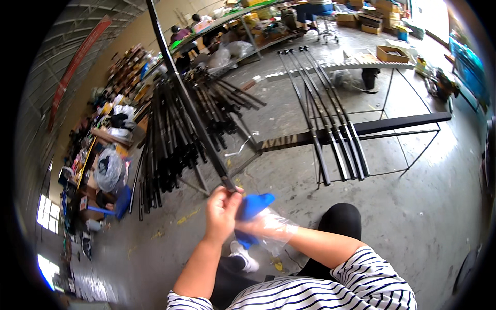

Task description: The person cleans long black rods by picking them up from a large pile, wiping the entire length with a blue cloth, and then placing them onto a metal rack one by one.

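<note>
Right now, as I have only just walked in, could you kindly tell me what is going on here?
The person's left hand grips the near end of a long black pole. The right hand, blurred in a clear plastic glove, holds a blue cloth close by; whether it touches the pole is hard to tell. Several other poles lie across a padded rack to the right, and a large bunch of poles is on the left.

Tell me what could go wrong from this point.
The long black rod might swing or tip, since the left hand grips it near its lower end. If it swings, it could knock the bundled rods standing beyond it. The loose clear plastic around the right hand might snag or slip.
</note>
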